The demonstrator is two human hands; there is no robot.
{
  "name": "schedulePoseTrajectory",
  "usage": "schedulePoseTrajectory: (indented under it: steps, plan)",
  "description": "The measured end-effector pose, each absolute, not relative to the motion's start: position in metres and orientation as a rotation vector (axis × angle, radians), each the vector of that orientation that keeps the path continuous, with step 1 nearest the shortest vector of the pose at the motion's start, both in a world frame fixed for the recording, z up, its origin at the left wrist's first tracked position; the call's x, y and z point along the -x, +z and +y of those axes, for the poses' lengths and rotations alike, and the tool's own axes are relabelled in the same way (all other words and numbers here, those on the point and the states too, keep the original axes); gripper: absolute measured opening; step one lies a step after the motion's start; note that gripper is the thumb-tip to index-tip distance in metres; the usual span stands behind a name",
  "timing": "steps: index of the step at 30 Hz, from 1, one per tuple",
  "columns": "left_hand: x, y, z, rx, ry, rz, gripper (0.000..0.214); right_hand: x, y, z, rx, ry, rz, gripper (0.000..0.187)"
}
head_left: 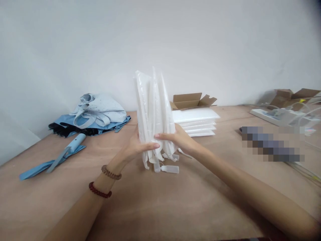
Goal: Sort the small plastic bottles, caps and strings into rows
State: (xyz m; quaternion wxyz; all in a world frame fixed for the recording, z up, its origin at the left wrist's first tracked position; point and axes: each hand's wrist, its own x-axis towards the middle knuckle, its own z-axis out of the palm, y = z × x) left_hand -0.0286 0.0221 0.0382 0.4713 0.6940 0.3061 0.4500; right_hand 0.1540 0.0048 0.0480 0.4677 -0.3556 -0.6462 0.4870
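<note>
Between my two hands stands an upright bundle of white padded packets [155,110], several side by side, with small tags at their lower edges. My left hand [140,145] is wrapped round the bundle's left side, thumb across the front. From the right, my right hand [177,135] grips the same bundle, its thumb also over the front. The far fingers of both hands are hidden behind the packets. A small translucent tag [170,169] lies on the table under the bundle. Behind my right hand is a stack of similar flat white packets [200,122].
At the left lie a folded blue umbrella [75,143] and a pale cloth bag [105,105]. An open cardboard box [187,100] stands behind the stack. A white power strip [271,117], cables, a blurred-out object [269,144] and another box [283,97] are at the right.
</note>
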Motion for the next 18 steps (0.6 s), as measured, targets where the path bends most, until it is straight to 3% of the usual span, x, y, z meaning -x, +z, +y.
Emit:
schedulePoseTrajectory:
  steps: [9,13,18]
  plan:
    - [0.024,0.031,0.026,-1.741,1.245,0.934,0.061,-0.158,0.047,0.005,0.948,1.050,-1.597,0.056]
    - [0.026,0.037,0.024,-1.663,1.262,0.953,0.065,-0.159,0.051,0.006,0.994,0.881,-1.664,0.065]
    - [0.024,0.045,0.020,-1.709,1.183,0.793,0.074,-0.153,0.057,0.004,0.890,0.949,-1.722,0.058]
